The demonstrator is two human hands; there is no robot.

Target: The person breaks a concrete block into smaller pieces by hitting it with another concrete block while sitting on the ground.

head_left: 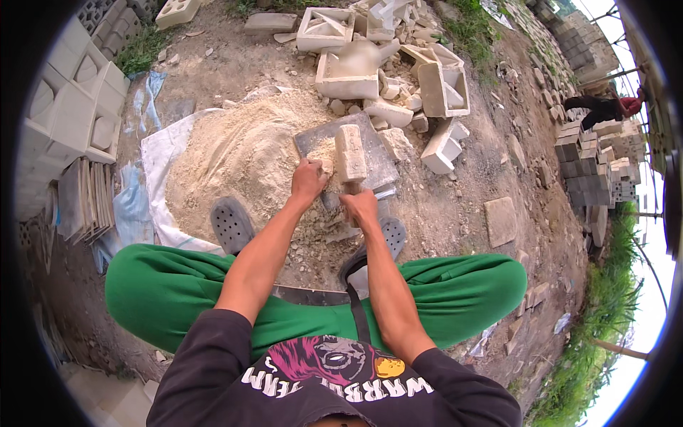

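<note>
My right hand (361, 208) is wrapped round the handle of a mallet (350, 155). Its thick, block-shaped head is coated in pale dust and hangs over a flat dark slab (380, 160). Just left of the mallet, my left hand (309, 179) rests at the slab's near left side with curled fingers. What those fingers hold is hard to make out, as pale crumbs and lumps (324, 151) lie right against them. A large heap of cream-coloured crushed stone (235, 149) spreads left of the slab.
A white sheet (162, 153) lies under the heap. Broken pale block moulds (346, 77) and rubble are piled beyond the slab. Pale blocks (78, 85) are stacked at left, near thin boards (89, 196). My grey clogs (232, 224) flank the work. Another person (605, 107) is far right.
</note>
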